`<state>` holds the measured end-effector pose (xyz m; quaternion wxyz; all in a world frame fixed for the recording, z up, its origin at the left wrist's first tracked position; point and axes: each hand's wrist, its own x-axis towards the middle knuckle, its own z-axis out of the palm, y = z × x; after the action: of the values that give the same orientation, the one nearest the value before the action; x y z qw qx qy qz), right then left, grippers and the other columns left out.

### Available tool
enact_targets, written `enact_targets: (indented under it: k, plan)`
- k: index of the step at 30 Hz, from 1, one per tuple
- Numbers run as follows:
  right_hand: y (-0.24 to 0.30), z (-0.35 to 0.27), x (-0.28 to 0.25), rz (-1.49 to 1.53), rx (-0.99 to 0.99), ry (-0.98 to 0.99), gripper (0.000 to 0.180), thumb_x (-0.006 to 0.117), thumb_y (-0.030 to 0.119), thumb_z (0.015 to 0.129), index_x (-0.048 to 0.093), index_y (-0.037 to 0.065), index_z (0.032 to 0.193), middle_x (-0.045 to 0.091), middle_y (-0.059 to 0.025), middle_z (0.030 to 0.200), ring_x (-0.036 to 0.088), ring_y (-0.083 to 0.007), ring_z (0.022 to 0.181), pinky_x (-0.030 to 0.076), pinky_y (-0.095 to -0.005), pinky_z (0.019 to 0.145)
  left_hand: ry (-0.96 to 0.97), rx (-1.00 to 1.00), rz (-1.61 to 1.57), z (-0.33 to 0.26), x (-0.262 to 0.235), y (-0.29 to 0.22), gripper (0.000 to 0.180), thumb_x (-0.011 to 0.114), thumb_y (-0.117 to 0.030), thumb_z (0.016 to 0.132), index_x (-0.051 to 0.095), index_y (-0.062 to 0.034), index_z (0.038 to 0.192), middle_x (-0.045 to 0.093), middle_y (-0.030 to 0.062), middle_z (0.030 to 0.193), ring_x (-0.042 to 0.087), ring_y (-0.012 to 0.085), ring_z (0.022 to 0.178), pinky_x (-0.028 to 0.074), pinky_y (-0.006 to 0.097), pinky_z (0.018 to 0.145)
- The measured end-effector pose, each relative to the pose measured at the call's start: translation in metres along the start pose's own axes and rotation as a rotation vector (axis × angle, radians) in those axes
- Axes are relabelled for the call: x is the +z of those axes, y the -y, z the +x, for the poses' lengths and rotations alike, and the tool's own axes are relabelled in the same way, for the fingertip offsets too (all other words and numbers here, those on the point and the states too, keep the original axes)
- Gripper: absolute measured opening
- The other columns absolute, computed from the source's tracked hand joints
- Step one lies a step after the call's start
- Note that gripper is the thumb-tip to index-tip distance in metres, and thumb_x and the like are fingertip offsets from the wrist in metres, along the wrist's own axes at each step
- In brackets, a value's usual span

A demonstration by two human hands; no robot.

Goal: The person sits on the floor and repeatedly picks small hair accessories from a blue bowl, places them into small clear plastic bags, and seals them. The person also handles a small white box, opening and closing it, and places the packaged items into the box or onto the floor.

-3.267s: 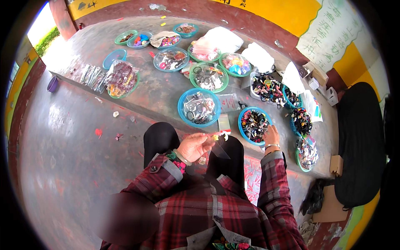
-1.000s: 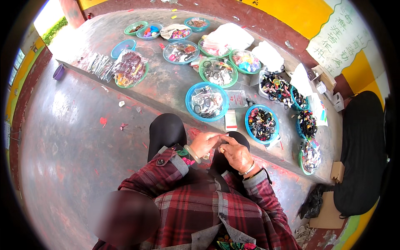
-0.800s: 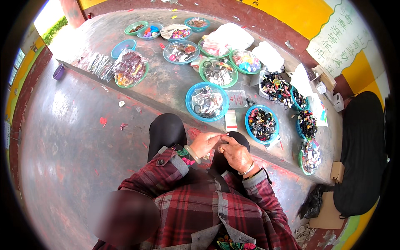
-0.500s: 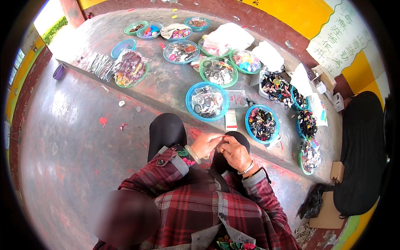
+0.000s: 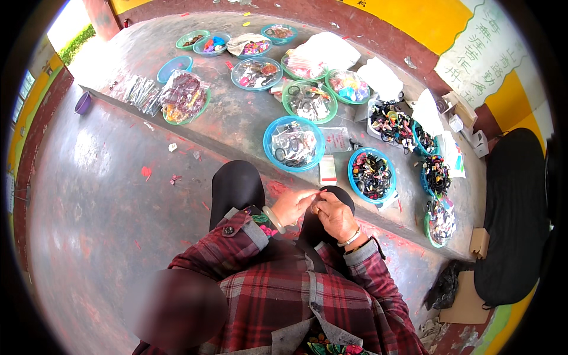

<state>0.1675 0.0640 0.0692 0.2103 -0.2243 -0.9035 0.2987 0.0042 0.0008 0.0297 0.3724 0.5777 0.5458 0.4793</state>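
Note:
Above my knees my two hands meet, fingertips together. My left hand [image 5: 292, 206], with a pale bangle at its wrist, has thumb and fingers pinched against the other hand. My right hand [image 5: 337, 216], with a bracelet or watch, is closed, its fingers bent inward. Something tiny and reddish seems to show at the fingertips; what it is I cannot make out. Just ahead stands a blue basket [image 5: 323, 142] of bagged white pieces and dark rings. Right of it, another blue basket [image 5: 353, 177] holds dark bands with colourful bits. A white and red box [image 5: 327, 170] lies between them.
On the raised concrete step [image 5: 231, 121] stand several more baskets of small parts. A heap of silvery strips [image 5: 142, 94] lies at the left beside a bag of dark red pieces [image 5: 184, 94]. A purple bucket [image 5: 83, 103] is on the floor, a black padded case [image 5: 512, 219] at the right.
My right hand's fingers have shifted slightly and curled at the meeting point. My left hand stays almost where it was. The baskets have not moved.

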Motion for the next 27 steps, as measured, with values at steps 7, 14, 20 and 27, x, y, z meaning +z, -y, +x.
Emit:
enact_targets:
  k: [7, 14, 20, 27]
  plan:
    - [-0.003, 0.001, -0.003, 0.01, 0.002, 0.062, 0.01, 0.057, 0.003, 0.072, 0.06, 0.005, 0.081, 0.054, -0.0126, 0.092, 0.057, -0.0318, 0.081, 0.047, -0.037, 0.067, -0.006, 0.037, 0.075, 0.0, 0.002, 0.004, 0.026, 0.048, -0.014, 0.089, 0.056, -0.0019, 0.111, 0.064, 0.0141, 0.093, 0.063, 0.0217, 0.082, 0.05, 0.03, 0.071]
    - [-0.003, 0.001, -0.005, 0.035, 0.018, 0.09, 0.008, 0.058, 0.004, 0.072, 0.061, 0.005, 0.079, 0.055, -0.0133, 0.093, 0.057, -0.0315, 0.082, 0.047, -0.0363, 0.068, 0.005, 0.008, 0.121, -0.002, 0.0, -0.003, 0.025, 0.048, -0.013, 0.089, 0.057, -0.0025, 0.11, 0.063, 0.0149, 0.094, 0.063, 0.0241, 0.083, 0.049, 0.031, 0.07]
    - [-0.008, -0.001, -0.006, 0.076, 0.034, 0.014, 0.012, 0.06, 0.006, 0.073, 0.063, 0.004, 0.084, 0.055, -0.018, 0.108, 0.057, -0.0325, 0.09, 0.048, -0.0353, 0.074, -0.039, 0.054, 0.125, 0.0, 0.0, 0.0, 0.025, 0.048, -0.012, 0.088, 0.056, -0.0032, 0.111, 0.063, 0.015, 0.096, 0.063, 0.0255, 0.086, 0.049, 0.03, 0.071]
    - [-0.007, 0.001, -0.011, 0.086, 0.07, 0.142, 0.011, 0.06, 0.006, 0.073, 0.063, 0.005, 0.084, 0.055, -0.0162, 0.106, 0.058, -0.0318, 0.09, 0.048, -0.0356, 0.074, -0.024, 0.075, 0.209, -0.002, 0.0, -0.009, 0.025, 0.049, -0.011, 0.088, 0.057, -0.0044, 0.111, 0.064, 0.0148, 0.093, 0.064, 0.0264, 0.082, 0.05, 0.031, 0.069]
